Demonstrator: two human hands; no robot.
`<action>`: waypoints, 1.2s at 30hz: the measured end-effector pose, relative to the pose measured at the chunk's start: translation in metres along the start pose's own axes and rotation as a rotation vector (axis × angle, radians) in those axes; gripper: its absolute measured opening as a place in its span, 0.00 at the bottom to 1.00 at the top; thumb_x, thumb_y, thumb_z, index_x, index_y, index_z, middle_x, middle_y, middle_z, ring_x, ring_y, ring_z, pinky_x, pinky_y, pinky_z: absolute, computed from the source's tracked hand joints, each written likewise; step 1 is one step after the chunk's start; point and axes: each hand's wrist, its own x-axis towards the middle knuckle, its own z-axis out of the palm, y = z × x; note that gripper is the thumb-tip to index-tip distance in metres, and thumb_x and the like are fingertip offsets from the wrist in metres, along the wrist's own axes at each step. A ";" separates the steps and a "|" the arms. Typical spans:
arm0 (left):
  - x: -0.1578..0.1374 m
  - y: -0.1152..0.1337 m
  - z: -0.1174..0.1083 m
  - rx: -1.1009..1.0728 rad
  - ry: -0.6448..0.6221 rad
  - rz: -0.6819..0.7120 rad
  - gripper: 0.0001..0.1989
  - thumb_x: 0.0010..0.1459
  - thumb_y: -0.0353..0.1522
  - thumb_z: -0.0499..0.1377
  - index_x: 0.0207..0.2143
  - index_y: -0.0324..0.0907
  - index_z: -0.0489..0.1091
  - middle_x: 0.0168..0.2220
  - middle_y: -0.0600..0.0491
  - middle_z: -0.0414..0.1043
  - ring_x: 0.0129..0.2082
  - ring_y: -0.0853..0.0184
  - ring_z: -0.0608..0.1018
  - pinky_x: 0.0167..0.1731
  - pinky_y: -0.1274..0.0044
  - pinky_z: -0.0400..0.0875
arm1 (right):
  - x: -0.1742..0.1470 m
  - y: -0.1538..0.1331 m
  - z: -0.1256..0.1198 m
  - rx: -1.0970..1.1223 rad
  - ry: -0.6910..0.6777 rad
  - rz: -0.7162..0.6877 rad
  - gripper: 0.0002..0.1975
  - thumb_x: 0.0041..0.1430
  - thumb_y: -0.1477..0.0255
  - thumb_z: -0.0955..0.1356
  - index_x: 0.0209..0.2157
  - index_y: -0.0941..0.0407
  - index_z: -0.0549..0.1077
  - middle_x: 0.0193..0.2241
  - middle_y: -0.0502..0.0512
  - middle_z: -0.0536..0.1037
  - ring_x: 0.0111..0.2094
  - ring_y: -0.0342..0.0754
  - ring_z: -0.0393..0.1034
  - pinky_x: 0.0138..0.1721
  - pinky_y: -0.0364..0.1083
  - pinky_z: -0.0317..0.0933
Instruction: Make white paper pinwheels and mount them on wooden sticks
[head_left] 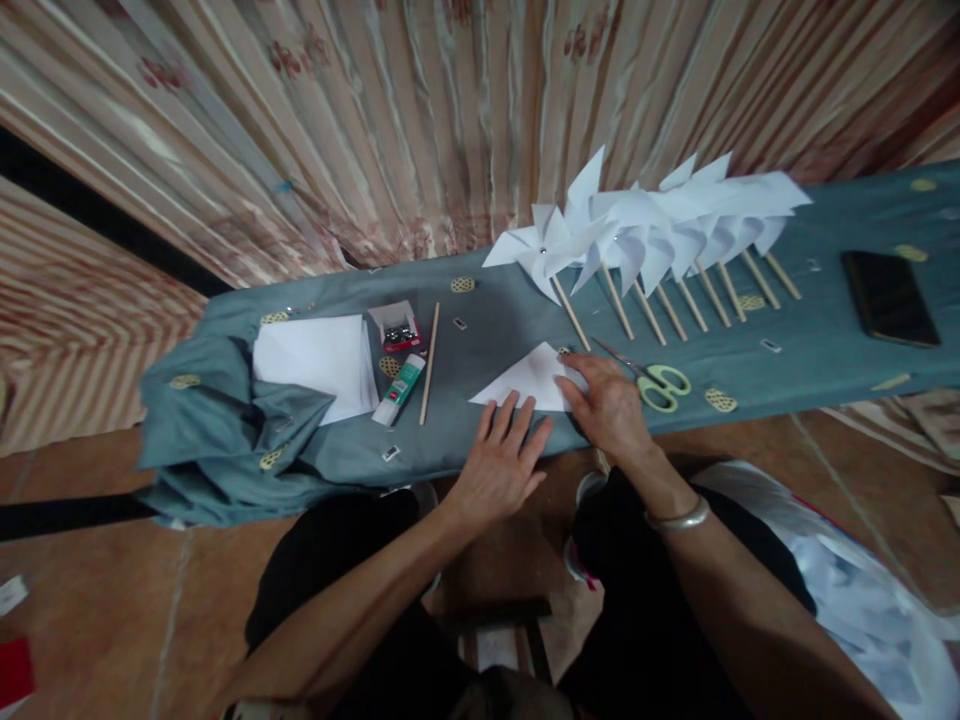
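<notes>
A sheet of white paper folded into a triangle (529, 377) lies flat on the cloth-covered table in front of me. My left hand (506, 462) rests with spread fingers, the tips touching the paper's lower edge. At the paper's right corner is my right hand (606, 405), its thumb and forefinger apart and pressing on the sheet. Green-handled scissors (660, 385) lie just beyond my right hand. Left of the paper are a wooden stick (430, 365), a glue stick (400, 390) and a small open box of metal pins (397, 328).
Several white paper pinwheels (559, 250) on wooden sticks lie in an overlapping row along the back. A stack of white paper (315, 365) sits at the left, a dark phone (890, 297) at the right. Behind the table (510, 290) hangs a curtain (450, 130). A plastic bag (847, 590) stands beside my leg.
</notes>
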 end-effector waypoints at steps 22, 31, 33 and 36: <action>0.000 0.007 -0.001 0.084 -0.076 -0.084 0.34 0.58 0.36 0.62 0.65 0.41 0.57 0.69 0.41 0.53 0.69 0.42 0.51 0.64 0.47 0.48 | -0.024 -0.012 0.019 -0.130 -0.079 0.013 0.24 0.68 0.66 0.58 0.61 0.61 0.62 0.63 0.73 0.63 0.63 0.62 0.57 0.59 0.63 0.51; -0.026 0.000 -0.010 0.139 -0.076 -0.268 0.33 0.59 0.34 0.60 0.66 0.46 0.57 0.69 0.44 0.53 0.69 0.43 0.51 0.61 0.41 0.49 | -0.044 0.017 -0.009 -0.225 -0.009 0.112 0.24 0.67 0.66 0.58 0.60 0.62 0.64 0.63 0.75 0.62 0.62 0.65 0.57 0.57 0.64 0.53; -0.028 0.000 -0.011 0.148 -0.081 -0.283 0.32 0.60 0.34 0.59 0.66 0.45 0.56 0.69 0.45 0.52 0.70 0.45 0.52 0.61 0.42 0.48 | -0.048 0.023 -0.014 -0.249 0.008 0.115 0.24 0.67 0.66 0.58 0.60 0.61 0.65 0.63 0.74 0.62 0.63 0.64 0.57 0.57 0.63 0.54; -0.028 0.001 -0.010 0.161 -0.080 -0.301 0.32 0.60 0.34 0.58 0.66 0.44 0.56 0.70 0.45 0.51 0.70 0.46 0.52 0.61 0.42 0.48 | -0.054 0.029 -0.021 -0.267 0.038 0.126 0.23 0.66 0.67 0.58 0.59 0.60 0.66 0.63 0.74 0.62 0.62 0.64 0.57 0.58 0.64 0.53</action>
